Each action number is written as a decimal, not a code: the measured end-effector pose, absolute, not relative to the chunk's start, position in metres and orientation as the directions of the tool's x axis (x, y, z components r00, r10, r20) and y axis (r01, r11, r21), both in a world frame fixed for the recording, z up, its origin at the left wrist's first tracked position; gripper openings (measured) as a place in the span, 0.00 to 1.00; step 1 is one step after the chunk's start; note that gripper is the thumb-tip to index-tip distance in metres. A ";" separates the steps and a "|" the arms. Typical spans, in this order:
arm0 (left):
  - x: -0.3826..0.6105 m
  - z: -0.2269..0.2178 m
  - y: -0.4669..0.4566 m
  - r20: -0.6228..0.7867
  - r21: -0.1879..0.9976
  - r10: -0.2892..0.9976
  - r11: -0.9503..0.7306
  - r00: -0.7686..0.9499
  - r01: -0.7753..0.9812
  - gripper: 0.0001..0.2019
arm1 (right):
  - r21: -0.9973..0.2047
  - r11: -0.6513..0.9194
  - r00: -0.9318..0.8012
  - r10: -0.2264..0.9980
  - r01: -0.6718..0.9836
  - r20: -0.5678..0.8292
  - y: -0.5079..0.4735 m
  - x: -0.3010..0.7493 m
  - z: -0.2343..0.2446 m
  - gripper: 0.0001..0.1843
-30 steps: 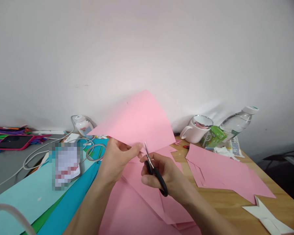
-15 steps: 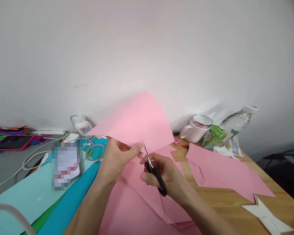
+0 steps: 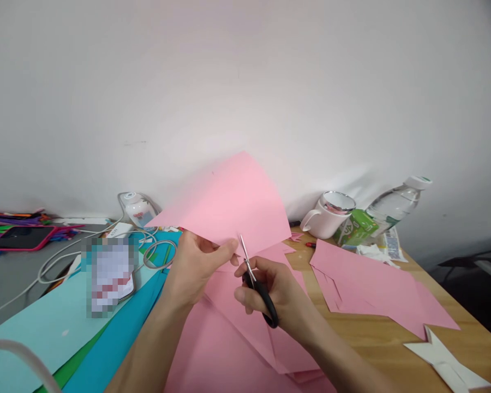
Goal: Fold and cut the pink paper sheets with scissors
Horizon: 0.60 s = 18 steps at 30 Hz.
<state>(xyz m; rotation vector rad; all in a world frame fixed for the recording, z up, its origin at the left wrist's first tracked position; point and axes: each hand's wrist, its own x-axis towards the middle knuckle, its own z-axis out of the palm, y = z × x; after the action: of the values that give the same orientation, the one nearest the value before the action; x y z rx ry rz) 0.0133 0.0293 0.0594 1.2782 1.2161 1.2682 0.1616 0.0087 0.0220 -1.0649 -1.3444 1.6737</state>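
My left hand [image 3: 200,262] pinches the near edge of a pink sheet of paper [image 3: 233,196], which stands raised and curved against the wall. In my right hand [image 3: 270,284] are scissors [image 3: 264,300] with black handles, the fingers wrapped round the loops. Their metal blades point up and away, at the sheet's lower edge by my left fingertips. Whether the blades are parted around the paper I cannot tell. Below both hands lie more pink sheets [image 3: 221,349], overlapping one another.
Pink cut pieces [image 3: 368,284] and a folded white paper shape [image 3: 450,363] lie on the right. Behind them stand a mug [image 3: 327,218], a green box [image 3: 355,226] and a water bottle [image 3: 395,204]. At left are blue sheets [image 3: 114,338], a phone [image 3: 112,278] and a looping cable [image 3: 159,255].
Almost nothing differs. The raised pink sheet has shifted very slightly, and the fingers on the scissors have moved a little; both hands stay in place.
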 end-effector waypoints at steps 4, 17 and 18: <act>0.014 0.060 0.028 0.065 0.997 0.998 -0.063 -0.027 0.051 0.03 | -0.982 -0.188 -0.381 0.910 -0.025 -0.165 0.009 0.161 0.022 0.10; 0.013 0.059 0.028 0.065 0.998 0.998 -0.065 0.010 -0.003 0.03 | -0.980 -0.198 -0.362 0.915 -0.020 -0.178 0.007 0.161 0.025 0.11; 0.013 0.060 0.028 0.064 0.998 0.998 -0.064 0.014 -0.015 0.03 | -0.981 -0.194 -0.360 0.916 -0.021 -0.174 0.007 0.161 0.024 0.11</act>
<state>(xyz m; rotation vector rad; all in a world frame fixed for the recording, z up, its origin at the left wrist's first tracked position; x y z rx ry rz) 0.0130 0.0280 0.0600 1.2520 1.1564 1.2525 0.1611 0.0073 0.0240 -1.1095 -1.3339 1.6483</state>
